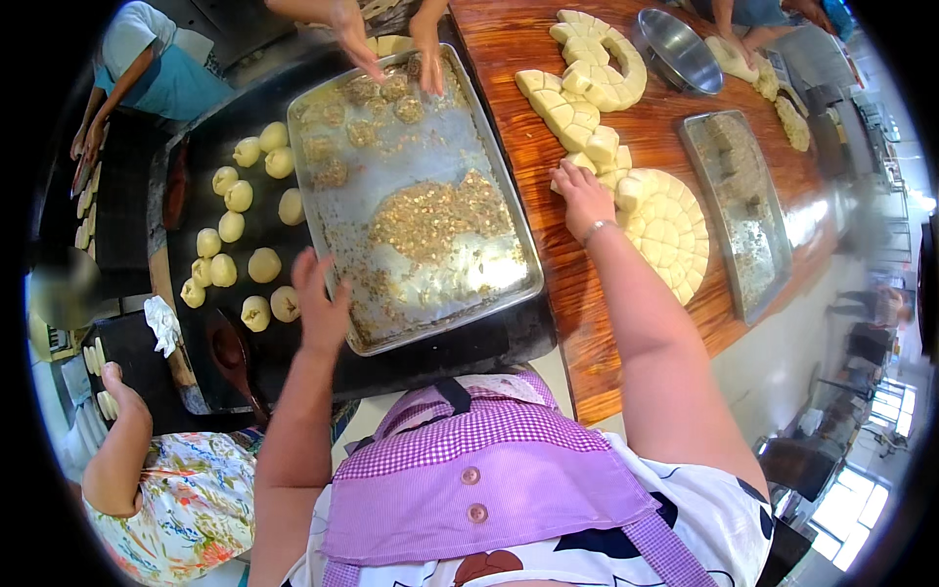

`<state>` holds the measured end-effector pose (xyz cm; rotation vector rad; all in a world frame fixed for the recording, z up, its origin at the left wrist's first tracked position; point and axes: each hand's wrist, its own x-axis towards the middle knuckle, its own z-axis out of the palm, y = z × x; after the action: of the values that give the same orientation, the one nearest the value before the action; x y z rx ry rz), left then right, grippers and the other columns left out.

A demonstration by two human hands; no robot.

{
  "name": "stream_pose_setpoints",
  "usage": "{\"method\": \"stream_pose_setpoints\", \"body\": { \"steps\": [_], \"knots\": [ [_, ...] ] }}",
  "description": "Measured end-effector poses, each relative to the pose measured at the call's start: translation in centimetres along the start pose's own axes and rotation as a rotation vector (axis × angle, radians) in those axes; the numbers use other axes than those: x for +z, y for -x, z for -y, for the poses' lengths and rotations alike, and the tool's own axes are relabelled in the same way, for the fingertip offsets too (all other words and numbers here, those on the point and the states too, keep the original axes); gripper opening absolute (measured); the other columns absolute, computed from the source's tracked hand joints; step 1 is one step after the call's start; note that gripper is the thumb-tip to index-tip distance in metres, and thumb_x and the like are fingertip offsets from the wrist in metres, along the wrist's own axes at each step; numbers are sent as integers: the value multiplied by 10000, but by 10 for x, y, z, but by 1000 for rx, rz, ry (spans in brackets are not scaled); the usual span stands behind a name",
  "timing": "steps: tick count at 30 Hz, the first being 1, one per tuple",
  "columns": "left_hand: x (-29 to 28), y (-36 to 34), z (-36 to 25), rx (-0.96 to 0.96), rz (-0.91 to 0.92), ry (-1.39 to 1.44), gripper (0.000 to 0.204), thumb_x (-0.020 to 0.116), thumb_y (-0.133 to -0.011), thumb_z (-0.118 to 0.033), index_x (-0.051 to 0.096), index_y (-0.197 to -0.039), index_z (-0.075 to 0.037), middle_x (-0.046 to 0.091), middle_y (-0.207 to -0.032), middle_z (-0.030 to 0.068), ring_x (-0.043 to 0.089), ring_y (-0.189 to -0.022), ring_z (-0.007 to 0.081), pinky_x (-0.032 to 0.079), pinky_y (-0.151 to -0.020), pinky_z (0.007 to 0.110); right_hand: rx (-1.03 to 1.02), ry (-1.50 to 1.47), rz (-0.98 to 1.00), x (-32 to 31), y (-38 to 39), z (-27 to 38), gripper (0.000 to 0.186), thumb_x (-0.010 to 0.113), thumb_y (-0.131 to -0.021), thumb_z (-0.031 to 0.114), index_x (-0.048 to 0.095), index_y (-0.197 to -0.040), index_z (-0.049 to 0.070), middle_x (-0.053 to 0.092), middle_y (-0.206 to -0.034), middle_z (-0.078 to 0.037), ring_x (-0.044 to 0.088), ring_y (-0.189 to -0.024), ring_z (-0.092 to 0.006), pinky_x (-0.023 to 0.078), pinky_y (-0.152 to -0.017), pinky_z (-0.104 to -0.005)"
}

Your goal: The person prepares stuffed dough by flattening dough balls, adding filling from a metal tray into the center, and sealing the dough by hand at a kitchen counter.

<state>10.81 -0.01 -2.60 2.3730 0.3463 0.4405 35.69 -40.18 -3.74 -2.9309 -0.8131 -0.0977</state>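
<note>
My right hand (587,203) reaches over the wooden table, its fingers curled round a small dough piece (556,185) beside a row of cut dough pieces (602,145). Next to that wrist lies a round slab of dough (673,235) scored into many portions. Fingers apart and holding nothing, my left hand (321,305) hovers at the left edge of a large metal tray (391,311). A loose heap of crumbly, nutty filling (440,217) spreads over the tray, with several rolled filling balls (409,108) farther back.
Several dough balls (264,264) sit on the dark surface at left, near a wooden spoon (231,354). On the wooden table (587,362) are a steel bowl (680,54) and a second tray (736,220). Another person's hands (425,49) work at the tray's far end; others stand around.
</note>
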Motion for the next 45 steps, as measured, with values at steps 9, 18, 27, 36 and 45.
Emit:
{"method": "stream_pose_setpoints", "body": {
  "steps": [9,18,27,36,45],
  "knots": [
    [-1,80,-31,-74,219,27,350,632,-835,2,595,-1179,-48,460,-1353,171,452,-1271,365,383,-1064,424,-166,93,150,14,11,10,370,720,-774,256,630,-1099,105,555,-1241,-57,500,-1178,-264,407,-967,-437],
    [-3,95,-43,-185,247,140,307,619,-849,4,610,-1149,-59,513,-1290,153,513,-1212,332,454,-977,369,191,-111,70,20,14,21,422,794,-736,301,630,-1057,82,578,-1170,-111,547,-1120,-319,434,-955,-454],
    [8,92,-54,-135,363,261,269,587,-858,30,615,-1118,-31,575,-1204,154,555,-1162,329,450,-982,371,332,-689,34,19,198,23,722,876,-658,127,505,-1266,13,557,-1251,-223,517,-1214,-383,443,-1024,-398],
    [28,66,-92,86,512,256,229,595,-868,48,613,-1089,-12,609,-1119,135,587,-1083,265,475,-922,334,190,-535,-131,30,203,18,545,845,-662,98,607,-1149,43,635,-1132,-153,584,-1071,-345,482,-931,-401],
    [29,79,-92,39,606,287,197,606,-884,20,623,-1079,-4,633,-1036,138,626,-958,269,496,-861,324,295,-358,45,4,179,13,684,551,-935,470,369,-1492,118,279,-1583,-125,194,-1476,-334,167,-1194,-493]
  ]
}}
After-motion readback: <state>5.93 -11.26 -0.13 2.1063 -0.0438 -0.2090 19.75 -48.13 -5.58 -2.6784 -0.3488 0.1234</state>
